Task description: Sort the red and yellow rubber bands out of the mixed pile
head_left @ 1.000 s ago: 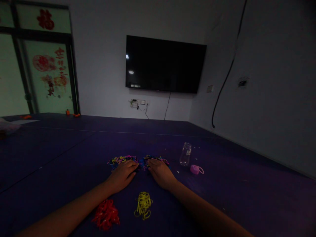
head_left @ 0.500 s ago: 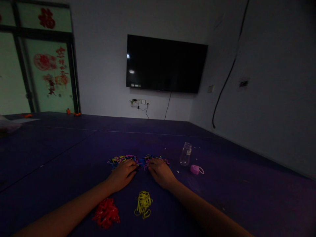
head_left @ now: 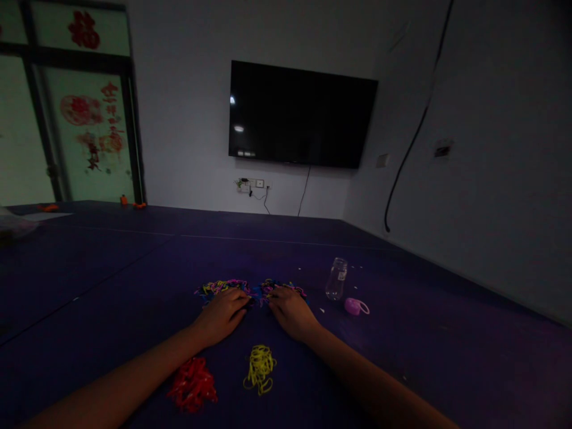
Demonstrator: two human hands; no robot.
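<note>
A mixed heap of small rubber bands [head_left: 218, 288] in pink, yellow, blue and black lies on the purple table [head_left: 263, 256]. My left hand [head_left: 222, 317] rests on its left part, fingers stretched over the bands and thumb apart. On the right part lies my right hand [head_left: 292, 314], its fingers spread over the bands and partly hiding them. Blue bands show in the gap between both hands. Nearer to me, between my forearms, sit a pile of yellow rubber bands [head_left: 260, 366] and a pile of red rubber bands [head_left: 193, 386], the red one beside my left forearm.
Right of my right hand stands an uncapped clear bottle [head_left: 336, 281], with a pink lid [head_left: 353, 307] beside it. Small white scraps [head_left: 322, 310] dot the table nearby. Orange objects [head_left: 139, 205] lie at the far left edge. A television [head_left: 301, 116] hangs on the wall.
Hardly anything differs. Both hands stay on the mixed heap with only a very slight shift of the fingers, and the view has tilted a little.
</note>
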